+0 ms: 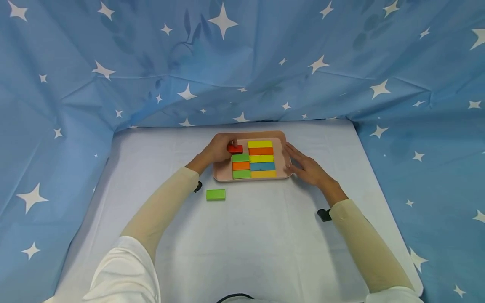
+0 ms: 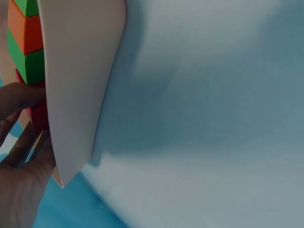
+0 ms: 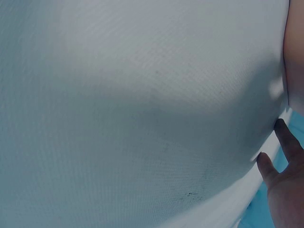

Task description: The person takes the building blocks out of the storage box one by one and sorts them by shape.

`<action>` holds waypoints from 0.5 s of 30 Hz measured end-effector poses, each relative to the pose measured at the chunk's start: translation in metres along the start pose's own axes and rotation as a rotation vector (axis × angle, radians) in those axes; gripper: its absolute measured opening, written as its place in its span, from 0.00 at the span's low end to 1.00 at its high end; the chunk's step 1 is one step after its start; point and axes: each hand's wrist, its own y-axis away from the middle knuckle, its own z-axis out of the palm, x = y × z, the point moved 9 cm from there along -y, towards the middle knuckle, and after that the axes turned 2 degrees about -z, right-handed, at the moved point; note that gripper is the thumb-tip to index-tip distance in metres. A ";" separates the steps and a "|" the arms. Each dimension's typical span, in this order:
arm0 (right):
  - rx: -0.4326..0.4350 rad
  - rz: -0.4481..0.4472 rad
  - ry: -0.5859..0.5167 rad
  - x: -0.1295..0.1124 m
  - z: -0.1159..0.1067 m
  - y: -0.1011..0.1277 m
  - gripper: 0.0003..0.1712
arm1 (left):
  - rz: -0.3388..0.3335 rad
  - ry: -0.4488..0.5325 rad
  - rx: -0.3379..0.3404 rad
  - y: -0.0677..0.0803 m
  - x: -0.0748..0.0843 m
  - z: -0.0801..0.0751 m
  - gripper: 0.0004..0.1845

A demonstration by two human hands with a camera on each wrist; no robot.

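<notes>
A red rectangular block (image 1: 237, 149) is pinched by the left hand (image 1: 219, 148), far left in the pink rectangular tray (image 1: 223, 171); the right hand (image 1: 308, 168) is spread at the right rim. The adjacent green rectangular block (image 1: 240, 158), if bumped, could be displaced.

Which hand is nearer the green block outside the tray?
Left: the left hand is beyond the green block; the right hand is farther, at the right side of the tray.

Two columns of blocks (image 1: 262, 158) in the tray (image 1: 223, 172), a lone block (image 1: 215, 195) on the table (image 1: 265, 231) before its left end
</notes>
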 end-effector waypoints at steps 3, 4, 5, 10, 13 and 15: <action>0.000 -0.004 -0.001 0.000 -0.001 0.000 0.42 | -0.021 0.031 0.003 0.002 -0.003 -0.003 0.13; -0.001 -0.009 -0.002 -0.001 -0.001 0.001 0.42 | -0.029 0.039 0.006 0.004 -0.004 -0.004 0.14; -0.002 -0.011 -0.004 -0.002 -0.001 0.001 0.41 | -0.038 0.048 0.008 0.006 -0.005 -0.006 0.14; 0.000 -0.021 -0.009 -0.004 -0.003 0.001 0.40 | -0.033 0.096 0.042 0.021 -0.002 -0.019 0.14; -0.005 -0.022 -0.007 -0.005 -0.002 0.001 0.41 | 0.025 0.137 0.089 0.036 0.004 -0.031 0.13; -0.010 -0.023 -0.002 -0.005 -0.002 0.001 0.41 | 0.069 0.166 0.112 0.050 0.009 -0.038 0.13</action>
